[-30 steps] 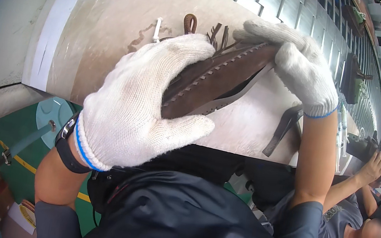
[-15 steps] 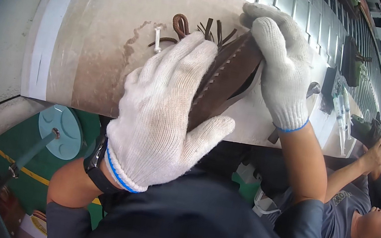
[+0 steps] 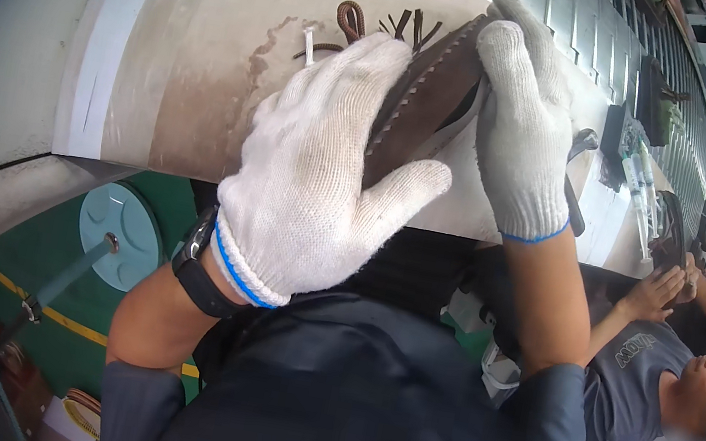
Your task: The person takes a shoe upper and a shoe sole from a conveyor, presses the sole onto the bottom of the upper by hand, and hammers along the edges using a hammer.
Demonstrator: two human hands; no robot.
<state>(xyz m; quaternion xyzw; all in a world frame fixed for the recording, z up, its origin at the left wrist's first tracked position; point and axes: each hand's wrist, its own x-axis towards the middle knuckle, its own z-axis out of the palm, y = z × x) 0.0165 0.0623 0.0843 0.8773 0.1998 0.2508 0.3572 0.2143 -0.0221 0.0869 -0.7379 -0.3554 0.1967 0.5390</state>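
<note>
A dark brown leather piece (image 3: 427, 93), with a zigzag seam and a dark slit-like opening, stands tilted on the worktop. My left hand (image 3: 318, 149), in a white knit glove, lies against its left side with fingers stretched and thumb spread. My right hand (image 3: 524, 132), gloved too, has thumb and fingers about the far tip of the leather piece; the fingertips are partly hidden. Beyond my left fingertips are a looped brown cord (image 3: 350, 20) and several narrow dark strips (image 3: 417, 29). A white tie-like strip (image 3: 309, 46) lies beside the cord.
The beige worktop (image 3: 208, 28) borders a metal slat conveyor (image 3: 588, 45). A metal-headed tool (image 3: 584, 142) and syringes (image 3: 638, 189) lie to the right. A co-worker (image 3: 639, 381) handles a dark piece at far right. A round pale-blue disc (image 3: 122, 233) stands below left.
The view has shifted, so the worktop sits higher. My right fingers have straightened somewhat at the leather tip. The co-worker's head and hands have moved; my left hand stays spread against the leather piece.
</note>
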